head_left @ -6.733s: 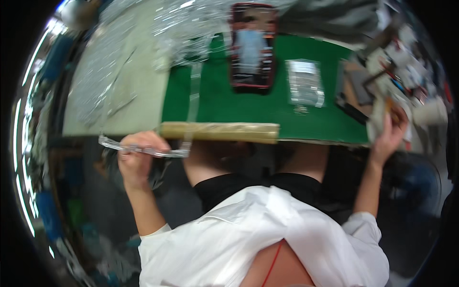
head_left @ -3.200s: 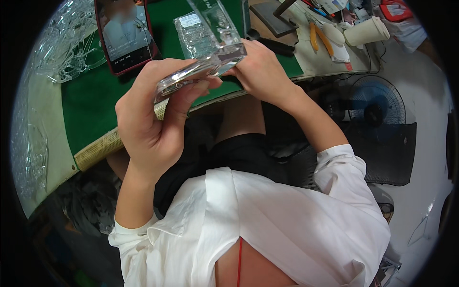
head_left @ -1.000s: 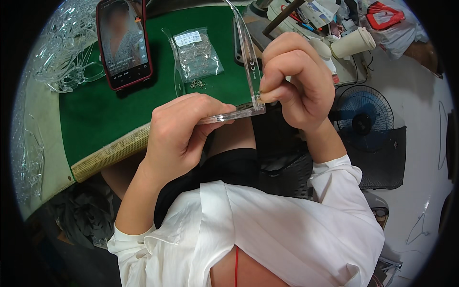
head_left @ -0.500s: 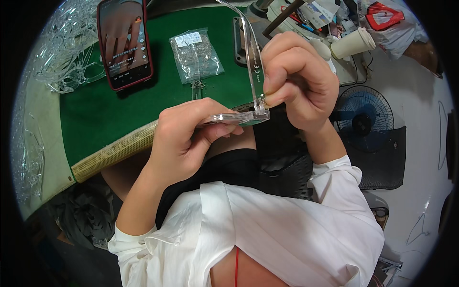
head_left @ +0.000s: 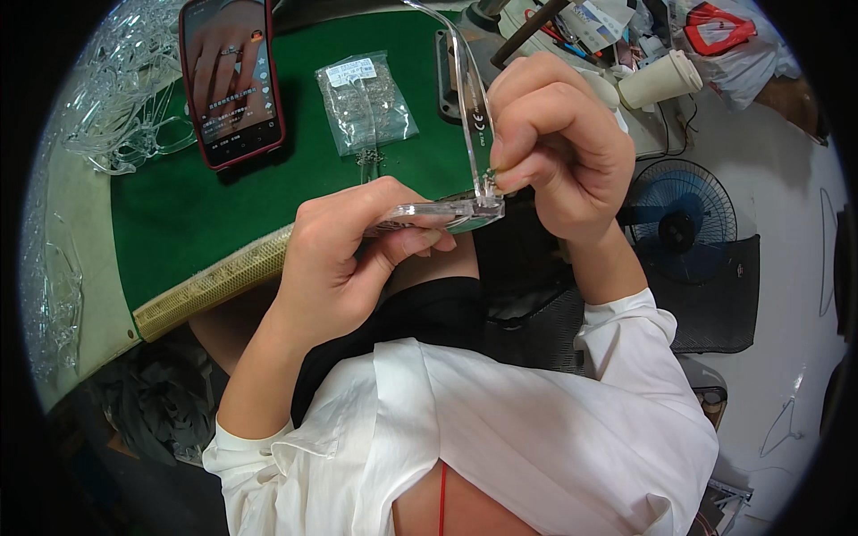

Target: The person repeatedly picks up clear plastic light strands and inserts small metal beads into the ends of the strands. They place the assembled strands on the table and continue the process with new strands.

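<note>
My left hand (head_left: 344, 255) pinches the front of a clear plastic eyeglasses frame (head_left: 433, 213) between thumb and fingers. One temple arm (head_left: 474, 116) of the glasses stands up from the hinge corner, pointing away from me. At that hinge, my right hand (head_left: 567, 147) is closed, thumb and forefinger pinched on a tiny silvery metal piece (head_left: 490, 180) that looks like a screw. Its exact shape is too small to tell. Beyond my left hand, a small pile of tiny metal pieces (head_left: 371, 159) lies on the green mat (head_left: 206, 214), beside a clear plastic bag (head_left: 366, 107) of similar pieces.
A phone (head_left: 232, 89) in a red case plays a video at the far left. Clear eyeglass frames (head_left: 130, 116) are heaped beside it. A perforated gold strip (head_left: 214, 281) edges the table. At right are a cream cup (head_left: 661, 80), a dark machine base (head_left: 451, 76) and a fan (head_left: 681, 221).
The glasses and both hands have shifted only slightly; the pinch at the hinge holds. The picture on the phone has changed.
</note>
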A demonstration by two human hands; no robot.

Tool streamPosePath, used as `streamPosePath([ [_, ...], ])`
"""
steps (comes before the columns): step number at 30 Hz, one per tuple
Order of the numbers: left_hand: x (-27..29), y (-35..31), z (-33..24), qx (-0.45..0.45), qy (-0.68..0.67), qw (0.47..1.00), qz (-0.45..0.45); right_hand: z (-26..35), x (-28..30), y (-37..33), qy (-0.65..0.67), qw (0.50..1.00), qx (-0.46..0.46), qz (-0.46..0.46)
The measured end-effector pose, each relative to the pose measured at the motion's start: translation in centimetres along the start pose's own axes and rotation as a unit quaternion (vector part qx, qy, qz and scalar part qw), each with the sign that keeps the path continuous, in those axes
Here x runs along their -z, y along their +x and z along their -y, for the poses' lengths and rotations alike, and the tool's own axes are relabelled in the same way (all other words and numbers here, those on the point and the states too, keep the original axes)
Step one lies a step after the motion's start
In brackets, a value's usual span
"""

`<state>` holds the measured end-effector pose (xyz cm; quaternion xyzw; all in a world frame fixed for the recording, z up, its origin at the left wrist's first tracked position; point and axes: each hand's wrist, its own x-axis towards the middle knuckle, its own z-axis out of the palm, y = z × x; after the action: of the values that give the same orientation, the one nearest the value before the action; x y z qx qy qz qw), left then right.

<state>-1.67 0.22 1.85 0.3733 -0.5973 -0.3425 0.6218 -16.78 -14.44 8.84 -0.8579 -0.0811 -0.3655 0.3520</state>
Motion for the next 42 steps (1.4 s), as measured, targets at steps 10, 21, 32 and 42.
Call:
streamPosePath([
  [10,-0.4,0.03,-0.09,0.022,-0.055,0.998,-0.011,-0.1,0.09,0.02,-0.005,1.0,0.006,0.003],
  [21,-0.02,0.27,0.11,0.002,-0.008,1.0,-0.005,-0.15,0.09,-0.27,0.025,1.0,-0.012,-0.002],
  [32,0.22,0.45,0.09,-0.003,0.02,1.0,0.0,-0.11,0.1,-0.41,0.044,0.998,-0.044,-0.01],
  [42,-0.11,0.38,0.21,0.013,-0.025,1.0,-0.004,0.1,-0.09,-0.31,-0.008,1.0,-0.015,-0.013],
])
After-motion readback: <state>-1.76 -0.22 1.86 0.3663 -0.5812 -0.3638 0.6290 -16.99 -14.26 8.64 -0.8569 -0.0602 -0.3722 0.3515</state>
